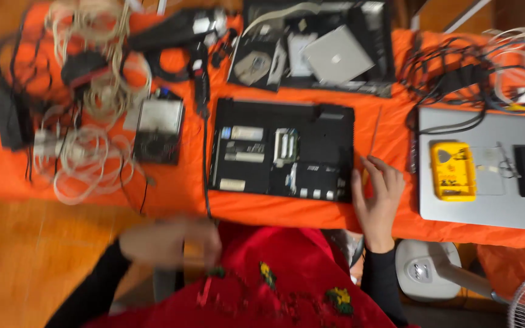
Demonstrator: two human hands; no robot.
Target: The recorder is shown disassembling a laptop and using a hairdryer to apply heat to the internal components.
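Far left on the orange-covered worktop (pixel 7 176): tangled white cables (pixel 86 158), then a grey multimeter (pixel 159 130). Below the edge, left hand (pixel 171 240) blurred in motion, fingers' state impossible to tell, well apart from everything. Centre: opened black laptop base (pixel 284 149), underside up (inner parts exposed). Just beside its lower right corner, right hand (pixel 377 197) flat, fingers (pixel 375 167) released and spread. Farther right, yellow box (pixel 453 170) on a silver laptop (pixel 487 206).
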